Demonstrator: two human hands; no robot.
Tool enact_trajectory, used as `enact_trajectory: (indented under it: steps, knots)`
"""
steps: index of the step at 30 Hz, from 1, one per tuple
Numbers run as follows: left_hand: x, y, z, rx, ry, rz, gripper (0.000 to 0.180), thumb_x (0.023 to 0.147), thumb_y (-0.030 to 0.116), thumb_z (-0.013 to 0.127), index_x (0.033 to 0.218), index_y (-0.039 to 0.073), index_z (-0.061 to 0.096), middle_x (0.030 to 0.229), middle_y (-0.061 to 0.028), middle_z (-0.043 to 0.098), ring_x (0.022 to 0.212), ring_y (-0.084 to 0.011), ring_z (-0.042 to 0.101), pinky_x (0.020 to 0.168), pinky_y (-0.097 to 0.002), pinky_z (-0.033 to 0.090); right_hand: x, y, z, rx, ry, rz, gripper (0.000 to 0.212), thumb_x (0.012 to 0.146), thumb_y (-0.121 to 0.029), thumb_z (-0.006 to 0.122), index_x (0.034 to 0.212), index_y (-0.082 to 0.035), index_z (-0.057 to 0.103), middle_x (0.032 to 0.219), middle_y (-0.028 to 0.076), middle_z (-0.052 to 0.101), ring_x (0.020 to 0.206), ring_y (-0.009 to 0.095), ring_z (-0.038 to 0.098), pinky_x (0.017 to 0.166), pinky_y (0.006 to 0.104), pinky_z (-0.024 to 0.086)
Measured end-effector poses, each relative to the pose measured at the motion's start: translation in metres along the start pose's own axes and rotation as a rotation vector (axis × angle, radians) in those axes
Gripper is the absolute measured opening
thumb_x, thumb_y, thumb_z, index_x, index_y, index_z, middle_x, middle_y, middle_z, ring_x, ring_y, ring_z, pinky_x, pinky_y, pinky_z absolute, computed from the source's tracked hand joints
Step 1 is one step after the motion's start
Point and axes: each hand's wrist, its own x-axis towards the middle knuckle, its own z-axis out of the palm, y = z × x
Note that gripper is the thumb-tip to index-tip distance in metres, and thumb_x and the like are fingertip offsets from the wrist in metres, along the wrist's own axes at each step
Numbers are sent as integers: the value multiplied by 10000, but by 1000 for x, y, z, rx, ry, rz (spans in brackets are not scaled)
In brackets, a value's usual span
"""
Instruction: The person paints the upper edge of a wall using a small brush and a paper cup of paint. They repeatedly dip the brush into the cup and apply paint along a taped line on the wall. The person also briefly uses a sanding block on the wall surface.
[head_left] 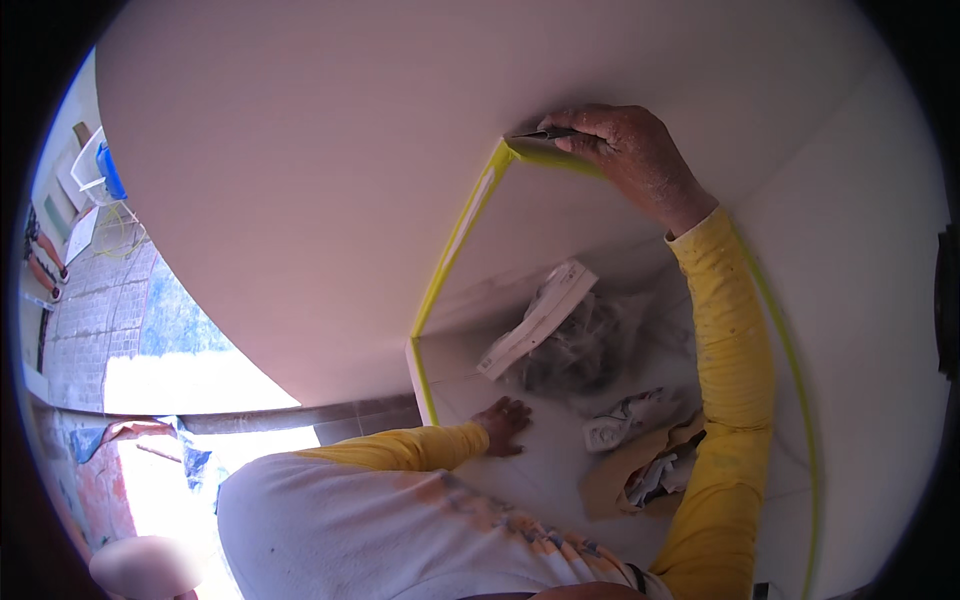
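Note:
My right hand [625, 150] is closed in a pinch round a slim dark tool with a thin blade [553, 133]. I cannot make out its exact kind. The blade's tip lies against the pale wall [330, 150], at the upper corner where two strips of yellow masking tape [462, 235] meet. These strips edge a recess in the wall. My left hand [505, 425] is lower down, its fingers spread flat on the recess's white tiled surface [545, 475]. It holds nothing.
Inside the recess lie a long white box [540, 318], crumpled clear plastic [590, 345], a crumpled wrapper [628, 420] and an open brown paper bag [610, 480] with scraps. More yellow tape [790, 360] runs along the right. Far left, a person's legs [45, 260] stand near a container [100, 170].

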Motion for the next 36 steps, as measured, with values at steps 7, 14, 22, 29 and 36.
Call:
enact_trajectory:
  steps: [7,14,22,29,36]
  knots:
    - [0,-1,1,3,9,-14,726,957,561,438,1502,84,385,1604,-106,284,1510,-266,177,1247,-440,82,4,9,-2,181,-67,76,240,925,-170,692,1141,-65,711,1017,62,739,918,174,665,903,306,530]
    - [2,0,-4,-30,-35,-27,719,961,558,440,1512,100,376,1615,-94,264,1516,-246,157,1253,-423,62,-15,-2,14,99,-156,51,258,934,-230,675,1140,-81,714,999,96,732,903,233,682,897,372,533]
    - [7,-2,6,-24,-36,-33,724,964,558,431,1514,92,371,1616,-101,262,1518,-239,159,1252,-421,58,-130,-18,-63,-218,-69,316,346,944,-244,672,1203,-14,663,1179,163,684,1155,226,625,1013,352,468]
    - [2,0,19,78,175,-67,696,946,513,487,1484,80,407,1578,-148,316,1488,-315,228,1239,-453,132,-238,-140,-99,-207,-352,497,313,907,-174,698,1142,30,658,1079,179,698,1043,270,673,897,355,532]
    - [-30,15,45,-162,479,56,514,872,169,653,1360,116,499,1482,-150,417,1386,-363,384,1136,-471,363,-397,-219,-182,-280,-163,952,318,892,-95,695,1192,-13,629,1179,150,658,1067,248,658,870,341,546]
